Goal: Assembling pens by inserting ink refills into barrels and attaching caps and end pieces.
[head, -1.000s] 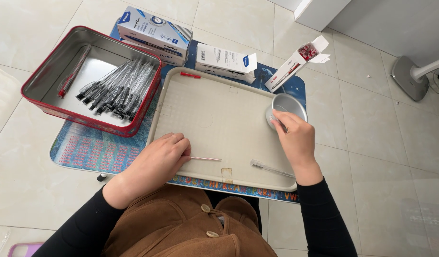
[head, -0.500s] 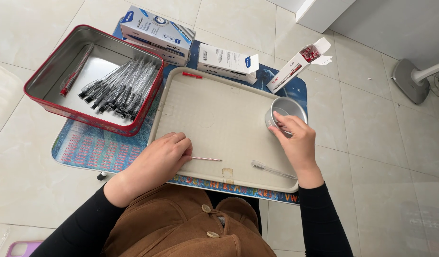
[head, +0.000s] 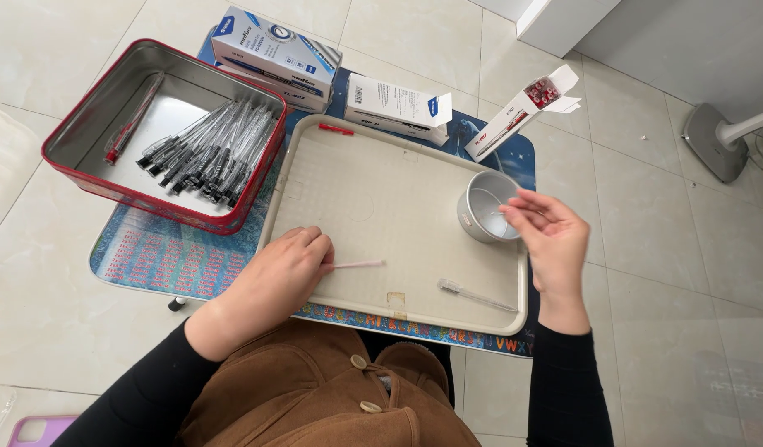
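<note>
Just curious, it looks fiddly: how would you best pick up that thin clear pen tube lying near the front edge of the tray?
Pinch the clear pen tube at its middle from straight above, fingers either side. It lies flat on the beige tray, so only its top and sides are free.

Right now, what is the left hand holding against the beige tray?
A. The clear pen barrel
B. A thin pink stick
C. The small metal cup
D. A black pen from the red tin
B: the left hand pinches one end of a thin pink stick that lies flat on the beige tray, while the small metal cup sits by the right hand.
</note>
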